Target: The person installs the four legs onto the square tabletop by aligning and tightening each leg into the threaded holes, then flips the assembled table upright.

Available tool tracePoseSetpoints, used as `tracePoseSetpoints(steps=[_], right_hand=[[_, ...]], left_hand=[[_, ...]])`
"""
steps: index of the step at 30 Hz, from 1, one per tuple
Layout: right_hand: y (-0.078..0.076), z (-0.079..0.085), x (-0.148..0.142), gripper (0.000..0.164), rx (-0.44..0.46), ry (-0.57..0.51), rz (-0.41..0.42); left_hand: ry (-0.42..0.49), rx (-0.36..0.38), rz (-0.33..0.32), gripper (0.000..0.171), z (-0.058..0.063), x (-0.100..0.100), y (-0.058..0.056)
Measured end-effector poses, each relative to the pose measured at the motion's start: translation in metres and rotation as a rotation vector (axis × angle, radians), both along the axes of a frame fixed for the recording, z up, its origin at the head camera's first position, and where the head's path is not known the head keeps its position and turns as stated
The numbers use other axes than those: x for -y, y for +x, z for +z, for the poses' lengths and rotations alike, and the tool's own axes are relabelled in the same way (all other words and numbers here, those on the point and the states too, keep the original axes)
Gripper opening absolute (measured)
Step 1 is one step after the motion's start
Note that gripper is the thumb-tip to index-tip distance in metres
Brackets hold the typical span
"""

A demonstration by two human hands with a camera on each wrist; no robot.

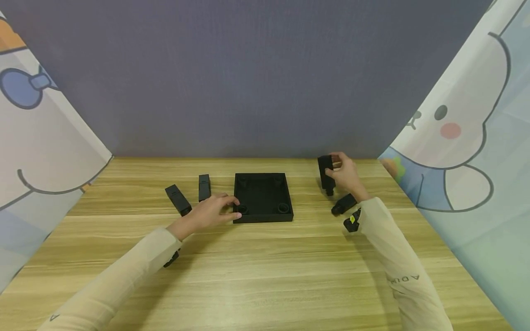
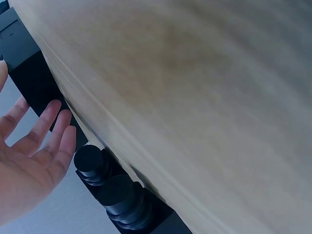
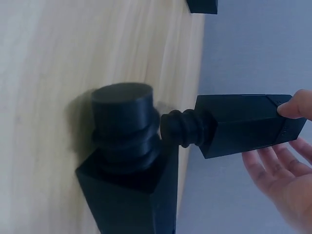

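Observation:
My right hand (image 1: 345,174) grips a black rectangular leg (image 1: 325,172) between thumb and fingers. In the right wrist view, the leg's threaded round end (image 3: 183,127) points away from the palm. A shallow square black tray (image 1: 263,219) with a round socket in each corner lies mid-table. Relaxed and spread, the fingers of my left hand (image 1: 210,213) are at the tray's front left corner. The left wrist view shows them beside its wall (image 2: 41,80); firm contact is unclear.
Two more black legs, one slanted (image 1: 178,199) and one straighter (image 1: 204,186), lie left of the tray. Another leg (image 1: 344,204) lies beside my right wrist. A grey panel (image 1: 256,92) stands behind the wooden table (image 1: 265,276), with cartoon-printed sheets at both sides.

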State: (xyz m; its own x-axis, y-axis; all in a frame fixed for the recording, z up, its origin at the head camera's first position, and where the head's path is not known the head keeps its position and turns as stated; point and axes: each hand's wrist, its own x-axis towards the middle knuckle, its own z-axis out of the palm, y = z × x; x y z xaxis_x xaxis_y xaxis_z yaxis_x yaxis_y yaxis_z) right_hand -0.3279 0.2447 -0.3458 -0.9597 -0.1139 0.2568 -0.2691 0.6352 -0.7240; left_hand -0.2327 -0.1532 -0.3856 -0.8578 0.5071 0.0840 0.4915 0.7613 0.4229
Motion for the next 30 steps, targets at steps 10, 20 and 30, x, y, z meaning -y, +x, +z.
tracePoseSetpoints(steps=[10, 20, 30], right_hand=[[0.006, 0.004, 0.011, 0.054, -0.019, -0.058, 0.019], [0.005, 0.002, 0.026, 0.054, -0.038, -0.157, 0.054], [0.004, 0.006, 0.046, 0.051, -0.053, -0.211, 0.089]], left_hand=[[0.005, -0.006, -0.002, 0.038, 0.001, 0.0, 0.001], [0.006, -0.01, -0.006, 0.038, 0.0, 0.0, 0.001], [0.007, -0.004, -0.006, 0.038, 0.001, 0.0, 0.002]])
